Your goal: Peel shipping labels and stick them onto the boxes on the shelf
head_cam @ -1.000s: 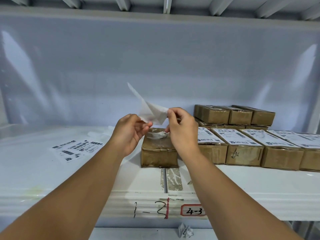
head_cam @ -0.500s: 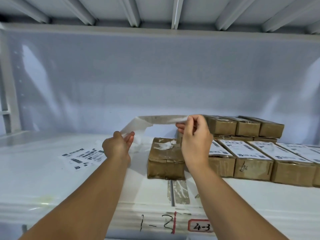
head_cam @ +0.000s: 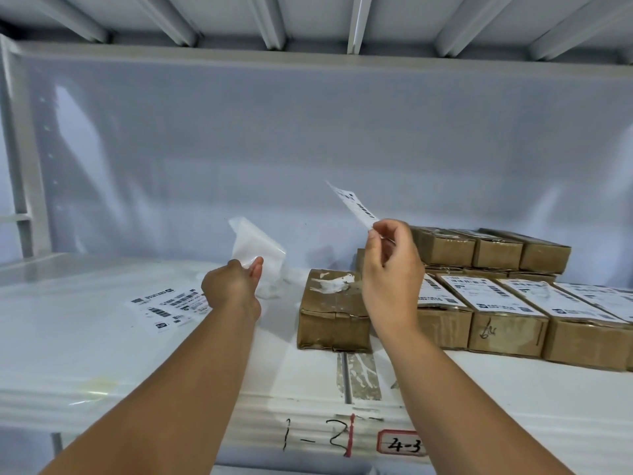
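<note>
The right hand (head_cam: 390, 269) pinches a printed label (head_cam: 354, 207) by its lower end, raised above the unlabelled box (head_cam: 334, 310) at the middle of the shelf (head_cam: 102, 354). The left hand (head_cam: 233, 289) grips the blank backing sheet (head_cam: 255, 248) left of that box. Labelled boxes (head_cam: 507, 313) sit just beside its right, with a stack (head_cam: 496, 248) behind. Loose labels (head_cam: 168, 303) lie flat further left. The box stands near the shelf's front edge, its top uncovered.
</note>
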### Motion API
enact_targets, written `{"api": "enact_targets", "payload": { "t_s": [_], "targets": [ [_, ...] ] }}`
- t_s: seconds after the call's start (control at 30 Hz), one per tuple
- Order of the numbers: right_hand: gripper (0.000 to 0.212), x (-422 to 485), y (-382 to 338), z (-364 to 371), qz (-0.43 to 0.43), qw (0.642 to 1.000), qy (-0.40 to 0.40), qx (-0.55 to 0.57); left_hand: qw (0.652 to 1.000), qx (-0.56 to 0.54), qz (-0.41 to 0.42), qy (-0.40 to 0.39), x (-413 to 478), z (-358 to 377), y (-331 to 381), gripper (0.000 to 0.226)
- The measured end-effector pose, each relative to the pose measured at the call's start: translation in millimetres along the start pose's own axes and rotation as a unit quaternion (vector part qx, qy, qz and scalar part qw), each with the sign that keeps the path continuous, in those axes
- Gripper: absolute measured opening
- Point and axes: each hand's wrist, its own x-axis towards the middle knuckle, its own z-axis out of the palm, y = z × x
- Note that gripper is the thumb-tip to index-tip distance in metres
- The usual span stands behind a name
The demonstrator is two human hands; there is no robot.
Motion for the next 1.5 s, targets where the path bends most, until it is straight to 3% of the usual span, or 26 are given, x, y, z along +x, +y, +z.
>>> {"api": "enact_targets", "payload": {
  "t_s": [0.17, 0.4, 0.57, 0.7, 0.77, 0.83, 0.97, 1.07, 1.23, 1.37, 1.5],
  "targets": [
    [0.007, -0.8, -0.4, 0.1, 0.018, 0.999, -0.026, -0.011, 0.999, 0.005, -0.013, -0.034, 9.5, 0.7, -4.5, 0.024],
    [0.012, -1.8, -0.5, 0.6, 0.03, 0.998, -0.046, -0.018, 0.998, 0.062, -0.022, 0.002, 12.4, 3.2, -9.4, 0.014],
    [0.011, -2.8, 1.2, 2.2, 0.03, 0.998, -0.058, -0.023, 0.992, 0.125, 0.016, -0.008, 27.0, 0.7, -15.3, 0.017],
    [0.012, -2.6, 2.7, 2.8, 0.033, 0.997, -0.071, -0.024, 0.971, 0.219, 0.092, -0.021, 28.0, 3.5, -17.3, 0.012],
    [0.012, -2.6, 2.9, 2.2, 0.032, 0.996, -0.076, -0.026, 0.961, 0.236, 0.13, -0.065, 13.8, 8.3, -14.4, 0.019],
    [0.013, -2.5, 2.3, 2.4, 0.03, 0.996, -0.082, -0.025, 0.943, 0.245, 0.159, -0.159, -4.3, 14.1, -10.8, 0.027],
    [0.017, -3.9, 1.0, 4.6, 0.002, 0.995, -0.095, -0.018, 0.883, 0.289, 0.172, -0.328, -32.4, 19.0, -9.7, 0.019],
    [0.024, -5.3, 0.8, 4.8, -0.016, 0.991, -0.125, -0.034, 0.846, 0.313, 0.186, -0.39, -40.4, 17.3, -11.6, 0.022],
    [0.031, -5.7, 0.0, 5.2, -0.039, 0.987, -0.155, -0.036, 0.862, 0.273, 0.156, -0.397, -39.7, 18.6, -9.7, 0.002],
    [0.037, -5.9, 1.0, 2.9, -0.014, 0.985, -0.169, -0.042, 0.892, 0.236, 0.107, -0.37, -34.8, 18.8, -9.4, 0.017],
    [0.015, 0.5, 1.9, 2.0, 0.076, 0.988, -0.126, 0.044, 0.899, 0.214, 0.09, -0.371, -32.6, 17.4, -5.1, 0.017]
  ]
}}
